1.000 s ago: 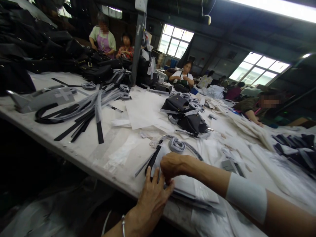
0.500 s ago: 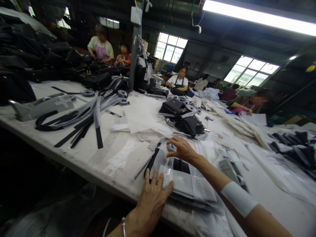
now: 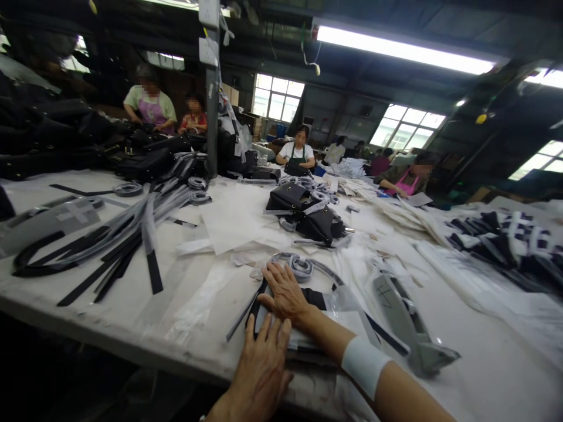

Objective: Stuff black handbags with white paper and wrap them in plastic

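Note:
A flat black bag covered with pale wrapping sheets (image 3: 347,321) lies at the table's front edge. My left hand (image 3: 264,357) rests on its near left corner, fingers stretched out and holding nothing. Just beyond it, my right hand (image 3: 285,293) lies flat on the bag's left part, fingers extended and palm down. My right forearm hides part of the bag. Behind my right hand sits a coiled strap in clear wrap (image 3: 301,268), its black end running to the right. A grey tape dispenser (image 3: 402,319) stands to the right of the bag.
Wrapped black straps (image 3: 132,234) and a second grey dispenser (image 3: 57,220) lie on the left. Black bags (image 3: 303,211) sit mid-table, near white sheets (image 3: 233,220). A metal post (image 3: 212,111) rises behind. Several people work across the table; plastic sheeting (image 3: 466,287) spreads right.
My right hand has come down from above the bag onto its left part. My left hand stays at the near corner. The view has turned right, bringing more of the right-hand dispenser into sight.

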The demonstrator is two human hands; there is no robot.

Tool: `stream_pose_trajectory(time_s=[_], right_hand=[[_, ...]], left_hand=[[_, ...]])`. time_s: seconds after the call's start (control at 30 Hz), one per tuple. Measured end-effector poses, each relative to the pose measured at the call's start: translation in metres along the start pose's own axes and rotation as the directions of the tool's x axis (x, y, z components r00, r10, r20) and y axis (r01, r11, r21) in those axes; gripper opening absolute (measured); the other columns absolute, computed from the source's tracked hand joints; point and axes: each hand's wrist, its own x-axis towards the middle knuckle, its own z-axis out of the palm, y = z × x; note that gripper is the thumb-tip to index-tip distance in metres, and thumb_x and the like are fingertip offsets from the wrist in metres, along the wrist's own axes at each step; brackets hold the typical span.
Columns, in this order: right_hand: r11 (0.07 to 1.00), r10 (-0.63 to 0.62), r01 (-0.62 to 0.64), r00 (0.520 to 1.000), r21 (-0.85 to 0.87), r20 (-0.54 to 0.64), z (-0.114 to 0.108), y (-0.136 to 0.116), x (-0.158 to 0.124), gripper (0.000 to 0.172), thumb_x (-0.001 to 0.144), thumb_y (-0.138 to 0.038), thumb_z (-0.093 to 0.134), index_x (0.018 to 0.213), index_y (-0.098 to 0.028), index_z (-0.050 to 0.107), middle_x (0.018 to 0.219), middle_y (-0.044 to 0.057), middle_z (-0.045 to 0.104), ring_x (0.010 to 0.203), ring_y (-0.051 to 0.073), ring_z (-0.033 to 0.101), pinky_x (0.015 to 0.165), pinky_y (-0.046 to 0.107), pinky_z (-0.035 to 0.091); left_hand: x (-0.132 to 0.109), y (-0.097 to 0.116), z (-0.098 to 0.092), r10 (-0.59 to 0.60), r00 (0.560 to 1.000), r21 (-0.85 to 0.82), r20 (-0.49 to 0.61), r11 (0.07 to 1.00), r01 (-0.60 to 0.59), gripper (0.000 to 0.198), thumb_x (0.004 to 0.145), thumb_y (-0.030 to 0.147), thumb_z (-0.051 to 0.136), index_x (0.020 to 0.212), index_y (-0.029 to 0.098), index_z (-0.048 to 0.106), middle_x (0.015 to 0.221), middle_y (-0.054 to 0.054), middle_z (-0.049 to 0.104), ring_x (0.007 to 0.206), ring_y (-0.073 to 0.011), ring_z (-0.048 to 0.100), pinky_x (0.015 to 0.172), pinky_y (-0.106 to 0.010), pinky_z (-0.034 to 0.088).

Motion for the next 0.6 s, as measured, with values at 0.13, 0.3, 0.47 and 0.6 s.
stream_pose_trajectory(time_s=[0.13,0.3,0.47,0.6], right_hand=[[0.989,0.146,-0.146,0.989,-0.01,-0.009,-0.023,-0.002,0.002,0.066,0.1,-0.057,0.043,0.151,-0.016,0.039,0.16,0.012,0.031,0.15,0.03,0.018,0.122,0.053,0.004],[0.937,0.307,-0.329,0.936,0.118,0.172,-0.077,0.011,-0.048,0.068,0.102,-0.06,0.031,0.156,-0.019,0.029,0.162,0.012,0.026,0.15,0.027,0.02,0.121,0.053,0.009],[0.898,0.396,-0.434,0.87,0.072,0.294,-0.082,0.049,-0.116,0.071,0.101,-0.058,0.032,0.157,-0.015,0.025,0.163,0.012,0.018,0.151,0.026,0.011,0.122,0.049,0.004],[0.911,0.376,-0.408,0.88,0.055,0.29,-0.055,0.07,-0.127,0.073,0.101,-0.061,0.028,0.157,-0.015,0.025,0.163,0.012,0.02,0.151,0.026,0.012,0.122,0.048,0.004]], left_hand=[[0.001,0.003,-0.015,-0.017,0.998,0.02,0.054,1.0,0.016,0.066,0.077,0.023,0.072,0.14,0.021,0.052,0.144,-0.016,0.053,0.137,-0.0383,0.043,0.114,-0.069,0.022],[0.001,0.001,-0.018,-0.006,0.999,0.045,0.037,0.999,0.005,0.062,0.076,0.014,0.069,0.136,0.023,0.055,0.142,-0.013,0.056,0.135,-0.0371,0.046,0.114,-0.068,0.026],[0.0,-0.004,-0.009,0.033,0.999,0.068,0.017,0.997,-0.034,0.066,0.073,0.011,0.065,0.137,0.025,0.054,0.141,-0.013,0.056,0.134,-0.0374,0.048,0.111,-0.068,0.03],[-0.001,-0.007,-0.004,0.023,0.999,0.088,-0.029,0.996,-0.02,0.064,0.074,0.011,0.064,0.136,0.026,0.054,0.141,-0.012,0.057,0.134,-0.0363,0.048,0.113,-0.067,0.029]])
